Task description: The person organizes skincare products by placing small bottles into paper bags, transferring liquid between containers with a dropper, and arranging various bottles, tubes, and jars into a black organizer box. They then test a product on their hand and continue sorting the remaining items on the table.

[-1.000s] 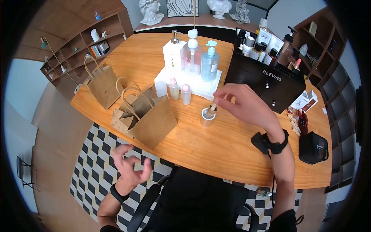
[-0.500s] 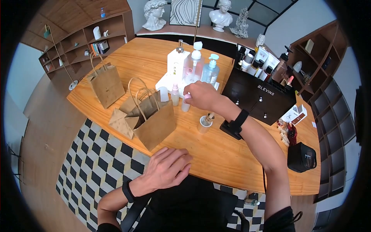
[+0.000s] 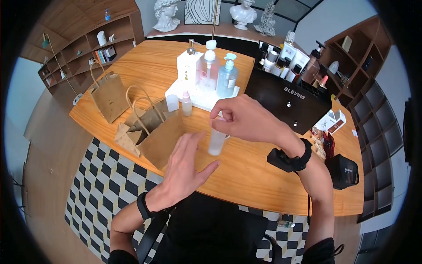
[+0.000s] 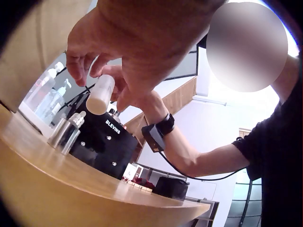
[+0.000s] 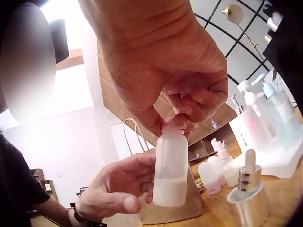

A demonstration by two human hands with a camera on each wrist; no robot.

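My right hand (image 3: 252, 119) pinches the top of a small frosted bottle (image 3: 216, 143). The bottle hangs upright above the wooden table, and in the right wrist view white liquid fills its lower part. My left hand (image 3: 180, 171) is just left of the bottle, fingers extended and thumb apart; its fingertips come close to the bottle's side in the right wrist view. Behind the bottle stands a dropper bottle (image 5: 248, 194), mostly covered in the head view. A small pink-topped bottle (image 3: 187, 106) and a pale frosted piece (image 3: 172, 103) stand farther back.
Brown paper bags (image 3: 162, 141) stand left of my hands. Pump bottles (image 3: 227, 79) are on a white tray (image 3: 202, 102) at the back. To the right are a black cosmetics organizer (image 3: 281, 97) and a black pouch (image 3: 343, 171).
My right hand moved from the dropper bottle to the frosted bottle, took hold of its top and brought it nearer. My left hand rose from the table's front edge towards it, fingers extending.
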